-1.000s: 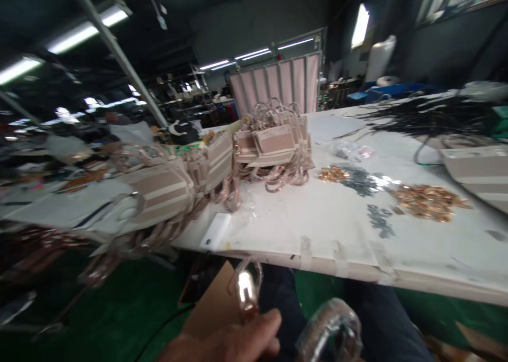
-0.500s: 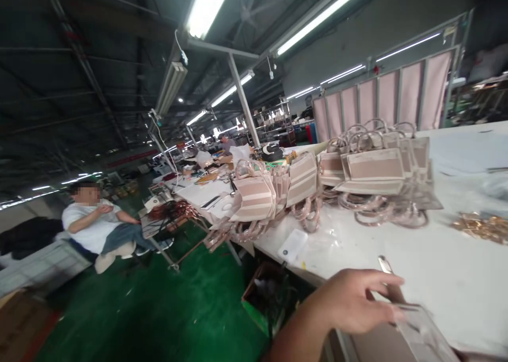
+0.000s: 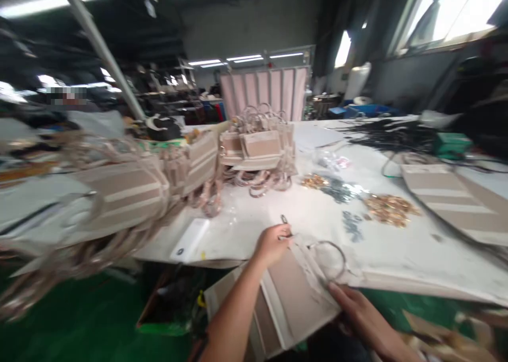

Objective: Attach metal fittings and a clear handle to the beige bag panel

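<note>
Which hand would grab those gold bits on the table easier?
Probably the right hand: it touches the bag at its lower corner, on the same side as the gold bits. The left hand is pinched on the top edge, farther away.

**Both hands on a striped bag at the desk's edge**

The left hand (image 3: pixel 273 244) pinches the top corner of a beige striped bag (image 3: pixel 293 298), which lies tilted over the near edge of the white desk (image 3: pixel 416 256). A small dark metal piece (image 3: pixel 284 219) sticks up just beyond its fingers. The right hand (image 3: pixel 359 311) touches the bag's lower right edge; the blur hides whether it grips. The bag's round handle (image 3: pixel 331 256) rests on the desk. Farther back sit a stack of like bags (image 3: pixel 257 145), a gold hardware pile (image 3: pixel 391 208) and grey pieces (image 3: pixel 337 190). A blurred row of bags (image 3: pixel 119 192) runs off to the left.
</note>
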Motion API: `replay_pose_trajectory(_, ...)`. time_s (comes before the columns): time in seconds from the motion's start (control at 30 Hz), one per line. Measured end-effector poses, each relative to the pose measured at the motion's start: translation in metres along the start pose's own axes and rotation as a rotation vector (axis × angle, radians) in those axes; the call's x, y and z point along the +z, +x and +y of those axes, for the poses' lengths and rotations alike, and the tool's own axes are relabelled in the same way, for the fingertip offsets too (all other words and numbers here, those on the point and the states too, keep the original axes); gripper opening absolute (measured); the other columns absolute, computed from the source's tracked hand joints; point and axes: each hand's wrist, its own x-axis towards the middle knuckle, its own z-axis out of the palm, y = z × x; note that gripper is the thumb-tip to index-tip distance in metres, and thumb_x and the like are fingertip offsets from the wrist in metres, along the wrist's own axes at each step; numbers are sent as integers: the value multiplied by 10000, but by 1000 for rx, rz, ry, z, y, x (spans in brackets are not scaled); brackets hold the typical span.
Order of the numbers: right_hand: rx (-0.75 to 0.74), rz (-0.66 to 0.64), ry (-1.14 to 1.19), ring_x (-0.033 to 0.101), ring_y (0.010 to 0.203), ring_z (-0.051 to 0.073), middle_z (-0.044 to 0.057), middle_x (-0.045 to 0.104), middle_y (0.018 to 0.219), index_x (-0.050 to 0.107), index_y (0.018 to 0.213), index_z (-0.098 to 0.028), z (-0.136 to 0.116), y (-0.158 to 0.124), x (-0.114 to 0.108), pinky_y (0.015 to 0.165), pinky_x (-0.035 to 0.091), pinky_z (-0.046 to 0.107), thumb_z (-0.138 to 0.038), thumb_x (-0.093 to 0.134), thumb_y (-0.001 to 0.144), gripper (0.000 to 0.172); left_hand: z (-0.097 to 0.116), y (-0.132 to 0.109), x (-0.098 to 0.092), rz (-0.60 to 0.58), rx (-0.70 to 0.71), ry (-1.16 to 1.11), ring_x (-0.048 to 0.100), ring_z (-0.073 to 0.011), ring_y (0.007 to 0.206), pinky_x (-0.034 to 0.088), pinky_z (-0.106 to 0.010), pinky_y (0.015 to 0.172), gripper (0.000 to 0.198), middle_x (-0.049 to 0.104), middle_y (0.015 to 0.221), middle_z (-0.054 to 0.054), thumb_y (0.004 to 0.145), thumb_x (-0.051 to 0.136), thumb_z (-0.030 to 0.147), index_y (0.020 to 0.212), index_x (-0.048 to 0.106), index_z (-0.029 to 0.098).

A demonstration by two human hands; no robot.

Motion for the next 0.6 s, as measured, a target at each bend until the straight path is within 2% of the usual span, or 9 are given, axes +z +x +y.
replay_pose_trajectory(0.03, 26, -66, 98, 658, 653, 277, 98, 694, 772, 726, 872, -227, 8, 10, 1, 552, 544, 374, -1015, 292, 918, 901, -8, 10, 0, -5, 12, -4, 760, -274, 1143, 592, -382, 1012, 616, 780, 1321, -163, 822, 725, 167, 1434, 687, 108)
replay_pose_trajectory(0.13, 66, -131, 269, 499, 576, 183, 43, 583, 675, 637, 805, -185, 24, 28, 0, 527, 383, 285, -1032, 368, 905, 895, -27, 29, 0, -23, 48, 11, 763, -259, 1144, 597, -342, 964, 578, 784, 1319, -144, 857, 693, 177, 1433, 687, 126)
replay_pose_trajectory(0.27, -4, -182, 182, 388, 612, 148, -11, 454, 655, 550, 752, -193, 11, 22, -14, 567, 297, 273, -959, 458, 964, 800, -34, 28, -1, -7, 77, 85, 760, -247, 1180, 581, -306, 983, 502, 803, 1292, -96, 857, 717, 210, 1357, 744, 172)
replay_pose_trajectory(0.37, -44, -262, 100, 388, 624, 142, -8, 482, 675, 548, 732, -188, 0, 11, -21, 565, 281, 269, -876, 534, 994, 736, -32, 23, 0, 0, 75, 159, 780, -243, 1114, 573, -310, 986, 480, 821, 1251, -52, 851, 748, 264, 1329, 768, 222)
replay_pose_trajectory(0.47, 64, -355, 126, 427, 563, 145, 15, 555, 668, 589, 746, -186, 3, 4, -13, 525, 307, 264, -891, 488, 979, 749, -29, 18, 2, -27, 64, 218, 795, -241, 1036, 577, -304, 916, 450, 839, 1187, -13, 827, 768, 275, 1276, 799, 274)
replay_pose_trajectory(0.53, 97, -341, 106, 462, 559, 158, 28, 585, 680, 609, 762, -189, 11, 4, -7, 524, 336, 270, -879, 441, 984, 744, -27, 15, 3, -25, 61, 243, 792, -245, 1064, 569, -301, 914, 444, 833, 1214, -13, 833, 770, 279, 1275, 802, 285)
replay_pose_trajectory(0.6, 57, -257, -37, 489, 581, 170, 21, 570, 656, 611, 726, -192, 20, 4, -8, 548, 341, 281, -801, 437, 1016, 696, -26, 14, 5, -6, 57, 262, 784, -249, 1104, 557, -304, 937, 446, 824, 1247, -22, 850, 767, 284, 1295, 794, 284)
